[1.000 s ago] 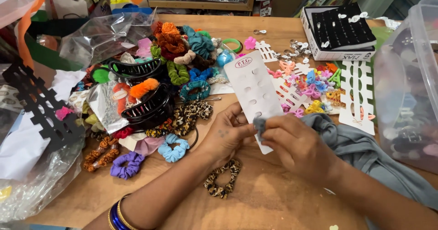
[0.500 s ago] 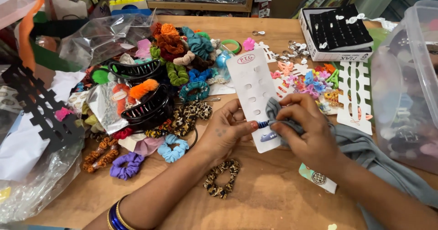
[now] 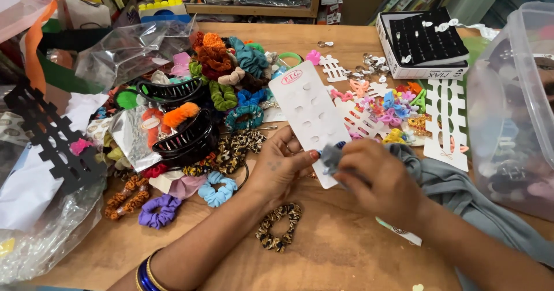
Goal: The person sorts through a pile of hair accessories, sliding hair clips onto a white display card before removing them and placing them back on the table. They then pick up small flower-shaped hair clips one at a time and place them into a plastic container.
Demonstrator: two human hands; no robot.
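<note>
A person's left hand (image 3: pixel 281 167) steadies the lower edge of a white display card (image 3: pixel 311 115) with punched holes, thumb pressed on the card. The right hand (image 3: pixel 378 175) pinches a small grey hair accessory (image 3: pixel 330 154) against the card's lower right corner, fingers closed around it. The card lies tilted on a wooden surface (image 3: pixel 340 250). Left of the card sits a heap of colourful scrunchies (image 3: pixel 228 77) and black claw clips (image 3: pixel 187 138). Just below the card lies a leopard-print scrunchie (image 3: pixel 279 226). Right of the card are small bright clips (image 3: pixel 392 103) and a clear plastic tub (image 3: pixel 511 106).
</note>
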